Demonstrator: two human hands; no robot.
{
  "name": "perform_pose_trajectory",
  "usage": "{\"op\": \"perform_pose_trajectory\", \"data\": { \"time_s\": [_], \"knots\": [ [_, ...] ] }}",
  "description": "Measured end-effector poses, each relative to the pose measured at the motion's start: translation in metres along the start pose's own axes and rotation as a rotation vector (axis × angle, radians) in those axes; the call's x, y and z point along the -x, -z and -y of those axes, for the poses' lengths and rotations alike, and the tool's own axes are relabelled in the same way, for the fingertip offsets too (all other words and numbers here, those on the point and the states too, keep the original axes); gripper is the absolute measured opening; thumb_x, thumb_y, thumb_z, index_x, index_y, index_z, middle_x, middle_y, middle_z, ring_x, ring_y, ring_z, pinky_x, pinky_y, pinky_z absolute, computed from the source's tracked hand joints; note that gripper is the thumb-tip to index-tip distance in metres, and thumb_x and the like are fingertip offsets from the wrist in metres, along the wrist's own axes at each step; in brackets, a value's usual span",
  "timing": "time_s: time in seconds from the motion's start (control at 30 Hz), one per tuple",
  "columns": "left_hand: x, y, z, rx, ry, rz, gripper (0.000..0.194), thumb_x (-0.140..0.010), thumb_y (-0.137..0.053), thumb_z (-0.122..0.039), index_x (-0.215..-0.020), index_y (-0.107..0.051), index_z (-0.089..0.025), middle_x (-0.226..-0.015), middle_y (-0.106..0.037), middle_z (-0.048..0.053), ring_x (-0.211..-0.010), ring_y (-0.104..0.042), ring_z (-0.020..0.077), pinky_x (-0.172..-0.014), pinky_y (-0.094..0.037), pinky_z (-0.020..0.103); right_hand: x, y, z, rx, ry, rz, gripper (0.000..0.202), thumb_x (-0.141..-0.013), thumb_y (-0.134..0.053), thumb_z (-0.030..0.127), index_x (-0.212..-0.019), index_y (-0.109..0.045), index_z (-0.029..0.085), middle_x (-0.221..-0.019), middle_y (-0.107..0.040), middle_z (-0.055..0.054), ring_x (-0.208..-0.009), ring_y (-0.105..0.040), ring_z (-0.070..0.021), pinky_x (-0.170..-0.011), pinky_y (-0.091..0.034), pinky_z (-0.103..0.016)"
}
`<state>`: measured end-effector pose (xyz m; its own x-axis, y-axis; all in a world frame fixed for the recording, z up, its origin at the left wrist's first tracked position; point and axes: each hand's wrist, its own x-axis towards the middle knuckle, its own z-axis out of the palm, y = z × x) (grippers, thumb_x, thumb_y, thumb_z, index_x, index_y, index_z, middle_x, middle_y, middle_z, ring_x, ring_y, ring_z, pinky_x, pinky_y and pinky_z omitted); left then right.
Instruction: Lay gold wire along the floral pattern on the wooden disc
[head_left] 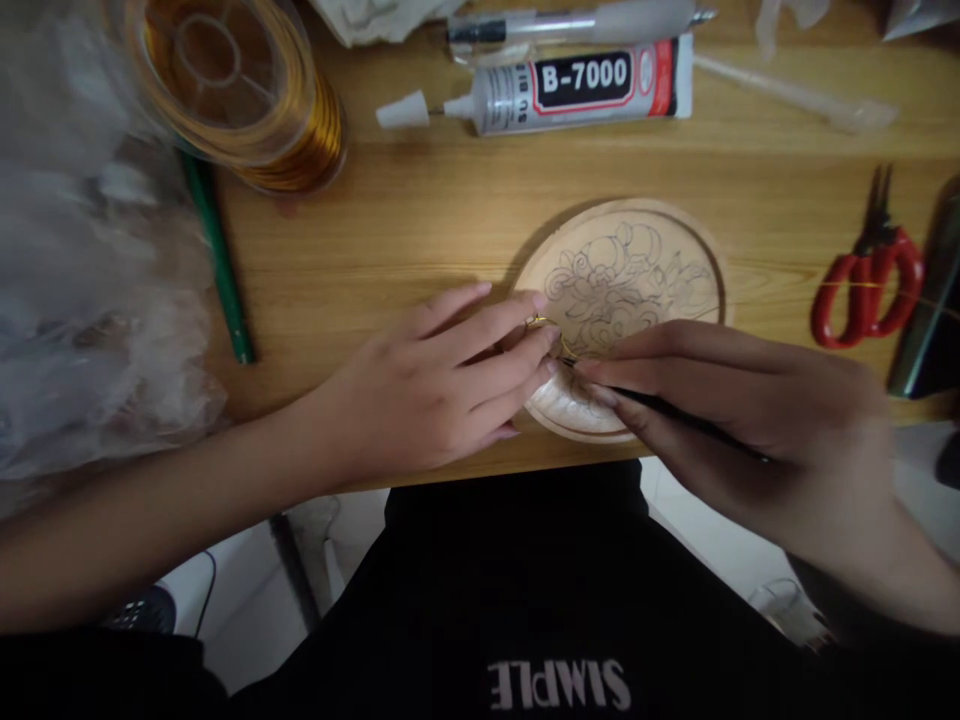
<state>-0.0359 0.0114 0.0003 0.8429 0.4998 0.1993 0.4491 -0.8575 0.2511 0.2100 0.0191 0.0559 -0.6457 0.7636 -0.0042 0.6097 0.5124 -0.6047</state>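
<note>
A round wooden plate with a flower pattern drawn in dark lines lies near the table's front edge. My left hand rests over the plate's left side, fingers spread, its fingertips touching a small piece of gold wire. Between the thumb and fingers of my right hand is a slim dark tool, probably tweezers, its tip meeting the wire beside my left fingertips. The fingers partly cover the wire's shape and the lower part of the plate.
At the upper left stand a spool of gold wire, a green stick and crumpled plastic. A glue tube and a pen lie behind the plate. Red-handled scissors are at the right.
</note>
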Motion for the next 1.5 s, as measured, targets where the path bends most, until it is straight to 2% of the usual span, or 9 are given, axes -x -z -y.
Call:
{"op": "perform_pose_trajectory", "data": {
  "time_s": [0.1, 0.23, 0.4, 0.63, 0.83, 1.03, 1.2, 1.4, 1.5],
  "knots": [
    [0.000, 0.000, 0.000, 0.024, 0.010, 0.005, 0.032, -0.102, -0.050, -0.033, -0.127, -0.063, -0.017, -0.138, -0.063, 0.007, -0.138, -0.051, 0.0288, -0.114, -0.048, 0.046, 0.002, -0.001, -0.002, -0.007, 0.004, -0.013, 0.021, -0.089, -0.067, 0.013, -0.107, -0.071, 0.024, -0.096, -0.074, -0.003, -0.081, -0.072, -0.0165, -0.067, -0.058, -0.028],
    [0.001, 0.000, 0.000, 0.116, 0.036, 0.005, 0.034, -0.100, -0.055, -0.031, -0.129, -0.063, -0.016, -0.139, -0.063, 0.009, -0.139, -0.050, 0.0306, -0.117, -0.045, 0.048, 0.004, -0.002, -0.003, -0.019, -0.008, -0.020, 0.022, -0.088, -0.068, 0.013, -0.107, -0.072, 0.025, -0.097, -0.074, -0.003, -0.079, -0.071, -0.0154, -0.066, -0.058, -0.026],
    [0.001, 0.000, 0.000, 0.088, 0.011, -0.010, 0.034, -0.099, -0.055, -0.029, -0.128, -0.062, -0.012, -0.137, -0.063, 0.011, -0.137, -0.052, 0.0324, -0.115, -0.047, 0.050, 0.005, -0.006, -0.002, -0.069, -0.043, -0.059, 0.024, -0.087, -0.070, 0.012, -0.108, -0.072, 0.024, -0.094, -0.074, -0.003, -0.080, -0.072, -0.0147, -0.066, -0.057, -0.026],
    [0.000, 0.001, 0.000, 0.112, 0.047, 0.042, 0.033, -0.099, -0.054, -0.029, -0.130, -0.062, -0.021, -0.140, -0.062, 0.006, -0.139, -0.050, 0.0295, -0.117, -0.045, 0.049, 0.009, -0.016, 0.001, -0.130, -0.114, -0.137, 0.023, -0.087, -0.069, 0.011, -0.105, -0.073, 0.026, -0.092, -0.075, -0.002, -0.078, -0.072, -0.0159, -0.063, -0.058, -0.028],
    [0.000, 0.001, 0.000, 0.105, 0.030, 0.029, 0.031, -0.100, -0.053, -0.029, -0.128, -0.063, -0.017, -0.140, -0.062, 0.008, -0.138, -0.051, 0.0302, -0.117, -0.046, 0.050, 0.013, -0.021, 0.004, -0.144, -0.165, -0.175, 0.023, -0.087, -0.068, 0.011, -0.103, -0.073, 0.027, -0.093, -0.075, -0.002, -0.077, -0.072, -0.0156, -0.061, -0.059, -0.028],
    [0.000, 0.001, 0.000, 0.026, -0.007, -0.001, 0.035, -0.101, -0.053, -0.031, -0.127, -0.061, -0.011, -0.138, -0.063, 0.010, -0.136, -0.053, 0.0312, -0.114, -0.049, 0.049, 0.016, -0.025, 0.002, -0.147, -0.146, -0.201, 0.023, -0.086, -0.071, 0.010, -0.105, -0.073, 0.022, -0.095, -0.075, -0.005, -0.080, -0.072, -0.0149, -0.066, -0.060, -0.026],
    [-0.001, 0.003, -0.002, -0.084, -0.041, 0.013, 0.040, -0.103, -0.049, -0.037, -0.131, -0.059, -0.010, -0.140, -0.062, 0.010, -0.134, -0.055, 0.0297, -0.111, -0.050, 0.045, 0.020, -0.028, -0.001, -0.150, -0.119, -0.234, 0.030, -0.085, -0.071, 0.011, -0.111, -0.072, 0.027, -0.096, -0.075, -0.003, -0.079, -0.072, -0.0155, -0.065, -0.061, -0.028],
    [-0.001, 0.004, -0.002, -0.013, -0.017, -0.003, 0.042, -0.101, -0.054, -0.037, -0.131, -0.058, -0.008, -0.138, -0.062, 0.011, -0.135, -0.053, 0.0308, -0.114, -0.046, 0.047, 0.027, -0.032, -0.001, -0.172, -0.117, -0.287, 0.031, -0.085, -0.070, 0.007, -0.111, -0.072, 0.023, -0.098, -0.075, -0.005, -0.085, -0.073, -0.0152, -0.071, -0.062, -0.026],
    [-0.001, 0.002, -0.002, 0.014, -0.011, 0.002, 0.047, -0.100, -0.055, -0.038, -0.135, -0.055, -0.006, -0.138, -0.062, 0.013, -0.134, -0.054, 0.0316, -0.113, -0.046, 0.048, 0.028, -0.036, 0.002, -0.171, -0.173, -0.350, 0.026, -0.085, -0.072, 0.010, -0.108, -0.073, 0.022, -0.098, -0.076, -0.005, -0.084, -0.073, -0.0149, -0.072, -0.062, -0.027]
  ]
}}
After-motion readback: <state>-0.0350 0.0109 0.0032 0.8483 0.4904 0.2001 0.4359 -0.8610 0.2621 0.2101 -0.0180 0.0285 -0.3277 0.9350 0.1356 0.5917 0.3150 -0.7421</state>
